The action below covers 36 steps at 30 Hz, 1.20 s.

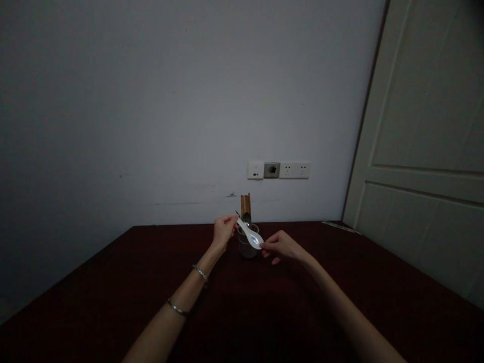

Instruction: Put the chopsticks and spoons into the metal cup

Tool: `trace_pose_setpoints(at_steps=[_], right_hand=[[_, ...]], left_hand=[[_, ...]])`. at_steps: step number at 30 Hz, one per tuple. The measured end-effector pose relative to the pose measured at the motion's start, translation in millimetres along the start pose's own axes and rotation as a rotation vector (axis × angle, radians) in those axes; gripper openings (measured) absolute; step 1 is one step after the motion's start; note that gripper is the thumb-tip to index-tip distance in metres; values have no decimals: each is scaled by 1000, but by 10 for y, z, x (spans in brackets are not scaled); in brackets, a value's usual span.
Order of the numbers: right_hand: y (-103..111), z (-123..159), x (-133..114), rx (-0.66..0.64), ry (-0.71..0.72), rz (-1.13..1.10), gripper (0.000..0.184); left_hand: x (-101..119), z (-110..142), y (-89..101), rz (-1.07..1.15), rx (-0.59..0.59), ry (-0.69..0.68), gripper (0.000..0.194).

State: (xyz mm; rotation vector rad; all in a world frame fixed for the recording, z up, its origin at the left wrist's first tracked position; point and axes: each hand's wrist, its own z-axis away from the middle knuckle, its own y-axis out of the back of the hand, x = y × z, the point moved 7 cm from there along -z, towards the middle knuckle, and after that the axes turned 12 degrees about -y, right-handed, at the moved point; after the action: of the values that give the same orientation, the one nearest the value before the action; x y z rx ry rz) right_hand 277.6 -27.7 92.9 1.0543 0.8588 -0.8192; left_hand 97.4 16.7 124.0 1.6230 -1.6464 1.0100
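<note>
A white soup spoon (252, 238) is held at a slant between my two hands, in front of a cup. My left hand (224, 229) is closed on the handle end, at the upper left. With thumb and fingers, my right hand (280, 245) pinches the edge of the bowl end at the lower right. Behind the spoon stands the greyish cup (246, 250), partly covered by it. Several brown wooden chopsticks (245, 204) stick up from the cup, along with a dark spoon-like utensil (247, 219).
The cup stands on a dark red table (151, 282) against a pale wall (181, 101). Low on the wall are power sockets (294, 170) and a grey plate (271, 170). A panelled door (423, 151) is at the right. A thin flat strip (340, 227) lies near the table's back right corner.
</note>
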Motion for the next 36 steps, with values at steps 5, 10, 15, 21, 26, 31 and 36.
trace_pose_setpoints(at_steps=[5,10,15,21,26,31,36], right_hand=[[419,-15,-91,353,78,76,27],[765,72,-441,667,347,326,33],[805,79,-773,729,490,422,32],[570,91,-1023,688,606,493,25],[411,80,-1054,669,628,597,22],[508,11,-1083,677,644,638,24],[749,-85,-1221,809,649,648,25]], left_hand=[[12,-24,-16,-76,-132,25,38],[-53,29,-113,-219,-403,76,37],[-187,227,-320,-218,-645,179,30],[-293,471,-576,-174,-764,203,30],[-359,553,-652,-182,-794,224,32],[-270,451,-510,-245,-861,200,46],[-225,72,-43,-400,-713,173,49]])
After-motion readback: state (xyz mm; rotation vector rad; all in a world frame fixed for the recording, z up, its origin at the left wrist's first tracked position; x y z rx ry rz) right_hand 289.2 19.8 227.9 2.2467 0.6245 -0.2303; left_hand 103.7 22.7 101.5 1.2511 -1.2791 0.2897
